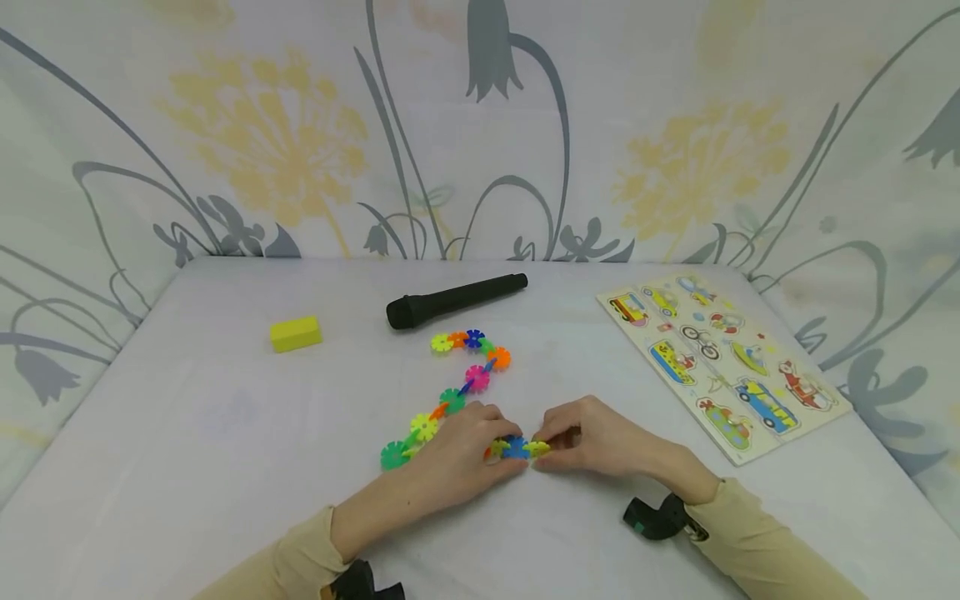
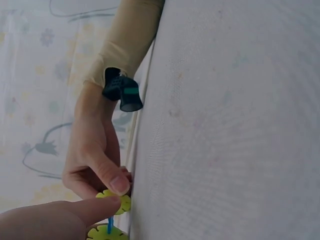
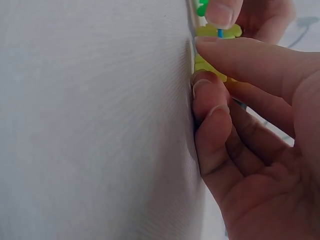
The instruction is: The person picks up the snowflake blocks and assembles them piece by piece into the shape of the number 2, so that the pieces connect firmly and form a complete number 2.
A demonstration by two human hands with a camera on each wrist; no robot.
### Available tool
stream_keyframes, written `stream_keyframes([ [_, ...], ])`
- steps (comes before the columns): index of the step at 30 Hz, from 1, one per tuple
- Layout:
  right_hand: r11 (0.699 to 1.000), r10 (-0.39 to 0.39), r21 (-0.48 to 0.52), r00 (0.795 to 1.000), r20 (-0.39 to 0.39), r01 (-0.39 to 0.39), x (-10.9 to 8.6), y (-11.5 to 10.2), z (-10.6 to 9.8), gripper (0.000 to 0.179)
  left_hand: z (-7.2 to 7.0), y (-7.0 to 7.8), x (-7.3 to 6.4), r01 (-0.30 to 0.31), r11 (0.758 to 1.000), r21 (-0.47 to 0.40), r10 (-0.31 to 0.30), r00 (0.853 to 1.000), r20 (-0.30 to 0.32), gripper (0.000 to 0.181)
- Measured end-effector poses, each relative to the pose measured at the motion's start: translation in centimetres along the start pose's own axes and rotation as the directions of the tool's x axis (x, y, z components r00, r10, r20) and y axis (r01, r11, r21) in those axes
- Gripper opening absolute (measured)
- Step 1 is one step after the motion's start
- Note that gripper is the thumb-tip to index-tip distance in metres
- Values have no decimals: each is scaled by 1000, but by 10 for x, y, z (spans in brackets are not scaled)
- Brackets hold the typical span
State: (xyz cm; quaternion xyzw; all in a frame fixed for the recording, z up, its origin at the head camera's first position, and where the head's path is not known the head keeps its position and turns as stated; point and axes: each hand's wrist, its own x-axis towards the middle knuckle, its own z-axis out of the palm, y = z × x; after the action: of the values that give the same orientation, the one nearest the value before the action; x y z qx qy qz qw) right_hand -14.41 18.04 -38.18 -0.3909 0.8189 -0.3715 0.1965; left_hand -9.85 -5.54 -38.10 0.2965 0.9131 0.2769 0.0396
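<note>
A curving chain of brightly coloured, notched plastic discs (image 1: 477, 379) lies on the white cloth, its middle stretch partly covered by the left hand. My left hand (image 1: 457, 450) holds the near end of the chain between thumb and fingers, beside a blue disc (image 1: 515, 447). From the other side my right hand (image 1: 600, 437) pinches the yellow disc (image 1: 538, 448) at the chain's tip. In the right wrist view the right thumb and index finger grip that yellow disc (image 3: 207, 67), and the left thumb (image 3: 220, 14) is close by. The other right fingers curl under.
A black microphone (image 1: 457, 300) lies behind the chain. To the left sits a yellow block (image 1: 296, 334). A puzzle board with vehicle pictures (image 1: 720, 379) is at the right. Patterned fabric (image 1: 465, 167) rises behind the white-covered table (image 1: 187, 433).
</note>
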Motion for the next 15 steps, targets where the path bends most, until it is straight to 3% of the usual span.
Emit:
stream_keyframes([
  [15, 1000, -3, -8, 1000, -12, 3, -3, 1, 3, 9, 2, -2, 0, -58, 998, -4, 58, 997, -46, 28],
])
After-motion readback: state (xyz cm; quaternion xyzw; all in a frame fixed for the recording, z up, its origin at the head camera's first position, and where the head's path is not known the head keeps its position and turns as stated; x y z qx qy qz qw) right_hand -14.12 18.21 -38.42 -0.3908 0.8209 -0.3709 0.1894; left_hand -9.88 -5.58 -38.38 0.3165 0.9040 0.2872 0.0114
